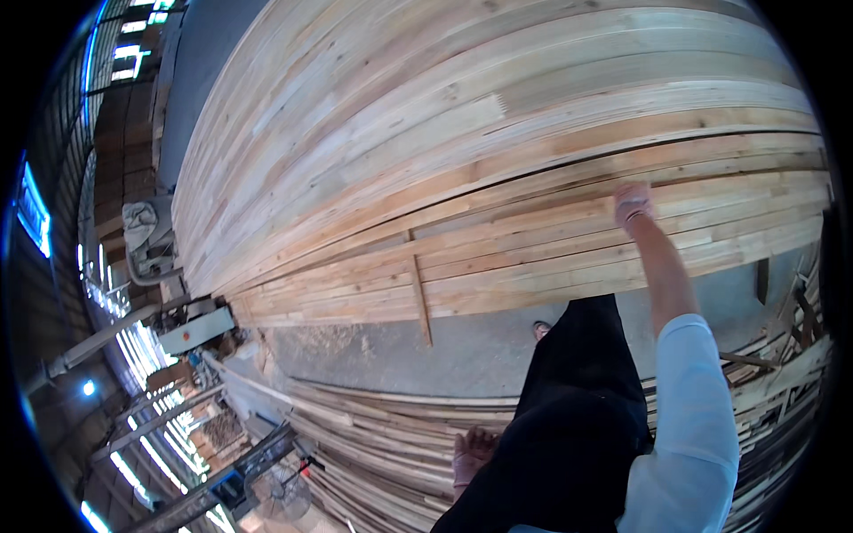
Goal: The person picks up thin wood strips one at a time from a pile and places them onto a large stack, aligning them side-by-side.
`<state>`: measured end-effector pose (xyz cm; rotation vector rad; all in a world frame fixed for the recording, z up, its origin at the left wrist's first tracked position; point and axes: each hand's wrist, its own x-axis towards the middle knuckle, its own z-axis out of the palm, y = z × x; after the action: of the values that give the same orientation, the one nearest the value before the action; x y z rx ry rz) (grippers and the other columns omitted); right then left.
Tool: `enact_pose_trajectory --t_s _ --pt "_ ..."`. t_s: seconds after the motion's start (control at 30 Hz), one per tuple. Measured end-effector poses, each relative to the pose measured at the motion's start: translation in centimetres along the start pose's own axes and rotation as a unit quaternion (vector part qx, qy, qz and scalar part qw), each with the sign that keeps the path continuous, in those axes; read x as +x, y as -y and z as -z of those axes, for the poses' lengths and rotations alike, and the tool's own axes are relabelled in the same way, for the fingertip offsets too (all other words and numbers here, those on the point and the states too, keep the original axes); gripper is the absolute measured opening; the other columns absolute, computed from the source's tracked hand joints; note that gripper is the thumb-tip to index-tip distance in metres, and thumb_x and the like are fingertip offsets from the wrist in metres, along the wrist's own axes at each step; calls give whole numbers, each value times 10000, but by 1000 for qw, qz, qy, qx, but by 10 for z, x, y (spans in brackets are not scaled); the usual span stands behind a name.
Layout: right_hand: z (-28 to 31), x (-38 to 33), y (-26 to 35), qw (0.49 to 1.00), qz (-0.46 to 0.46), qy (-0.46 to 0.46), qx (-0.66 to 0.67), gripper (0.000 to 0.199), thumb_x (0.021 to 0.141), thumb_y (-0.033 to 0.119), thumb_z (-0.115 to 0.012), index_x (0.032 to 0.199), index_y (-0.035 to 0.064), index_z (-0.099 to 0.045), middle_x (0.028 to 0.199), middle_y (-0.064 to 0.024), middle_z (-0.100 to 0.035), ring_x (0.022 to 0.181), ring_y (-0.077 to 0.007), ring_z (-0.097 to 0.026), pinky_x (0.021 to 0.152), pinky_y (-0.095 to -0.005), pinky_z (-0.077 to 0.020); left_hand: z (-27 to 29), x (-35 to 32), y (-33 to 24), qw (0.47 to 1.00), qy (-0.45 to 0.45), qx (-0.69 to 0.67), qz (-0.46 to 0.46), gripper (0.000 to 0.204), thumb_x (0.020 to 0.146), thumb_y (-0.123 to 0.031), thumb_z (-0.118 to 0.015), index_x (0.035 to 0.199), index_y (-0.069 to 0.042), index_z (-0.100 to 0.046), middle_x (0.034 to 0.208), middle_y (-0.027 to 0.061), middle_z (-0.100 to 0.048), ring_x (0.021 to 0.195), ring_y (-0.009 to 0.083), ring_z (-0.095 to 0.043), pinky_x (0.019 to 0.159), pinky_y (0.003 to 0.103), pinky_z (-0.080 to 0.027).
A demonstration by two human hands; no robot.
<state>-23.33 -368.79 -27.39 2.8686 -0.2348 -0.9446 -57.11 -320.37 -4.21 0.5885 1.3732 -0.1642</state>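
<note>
Long pale wooden boards (533, 226) lie side by side along the near edge of a wide stack. My right hand (633, 202) reaches out over them, its fingers curled down over the edge of one board; the fingertips are hard to make out. My left hand (474, 451) hangs low beside my black clothing (577, 400), fingers loosely bent and somewhat apart, with nothing seen in it. A thin wooden strip (419, 302) lies crosswise under the near boards, sticking out past their edge.
A broad layer of joined boards (400, 133) spreads beyond the near ones. Behind me lie piles of long narrow strips (382, 417). Wood shavings dot the grey floor (400, 360). At the left stand a machine (197, 330) and a fan (280, 493).
</note>
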Motion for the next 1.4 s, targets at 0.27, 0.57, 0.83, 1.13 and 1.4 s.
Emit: enact_pose_trajectory --t_s 0.27,0.57,0.83,1.13,1.4 --pt "-26 30 25 997 67 21 21 166 755 164 -629 894 121 -708 925 -103 -695 932 -254 -661 781 -359 -507 -42 -3 4 999 -9 32 -3 391 885 -400 -552 1054 -49 -582 855 67 -569 849 263 -564 898 459 -459" --pt "-19 -142 36 952 234 190 54 342 755 355 -634 1016 138 -669 1040 -101 -675 944 -296 -651 797 -405 -515 -17 49 -3 964 216 -89 127 298 875 -386 -579 907 -90 -573 771 32 -535 738 214 -510 724 344 -448" --pt "4 -330 59 949 276 145 -50 240 731 369 -636 854 172 -692 867 -107 -682 821 -316 -657 746 -397 -519 -63 120 -15 973 208 55 86 358 894 -417 -580 1075 -110 -557 952 41 -593 869 205 -575 765 386 -499" --pt "-33 -461 -21 966 250 56 17 452 758 423 -683 1082 110 -644 1041 -139 -655 1019 -307 -605 877 -403 -475 -24 108 -15 970 238 -5 45 75 784 -80 -562 841 -32 -575 753 115 -595 750 281 -597 726 432 -524" --pt "-151 -572 -110 982 -16 182 -45 494 800 502 -562 1069 102 -673 1082 -178 -647 1062 -324 -603 873 -460 -482 24 90 -34 958 273 -65 53 155 679 13 -566 815 -55 -534 659 103 -542 610 269 -569 617 425 -514"
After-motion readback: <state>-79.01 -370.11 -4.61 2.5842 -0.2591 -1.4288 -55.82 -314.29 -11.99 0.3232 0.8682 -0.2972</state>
